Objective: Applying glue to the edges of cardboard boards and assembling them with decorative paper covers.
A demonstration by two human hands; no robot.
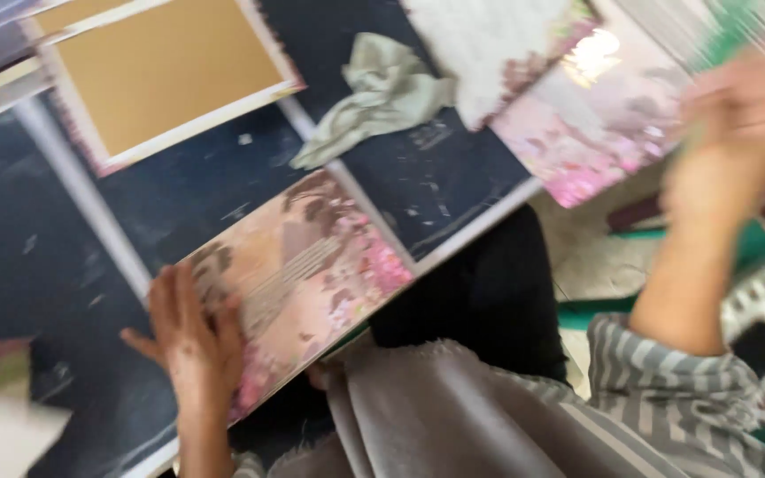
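My left hand [189, 341] lies flat with fingers spread on a printed sheet with pink flowers [312, 265], which rests on a dark blue work table [179, 204]. My right hand [732, 133] is raised at the far right, blurred by motion, close to a stack of thin sheets [719, 26]. I cannot make out whether its fingers grip anything. A striped grey sleeve [666, 389] covers that forearm.
A brown board with a white border [161, 75] lies at the back left. A crumpled pale green cloth [382, 97] sits mid-table. A second pink printed sheet [595, 115] lies at the back right, partly under a white textured piece [489, 44]. Grey fabric [436, 416] covers my lap.
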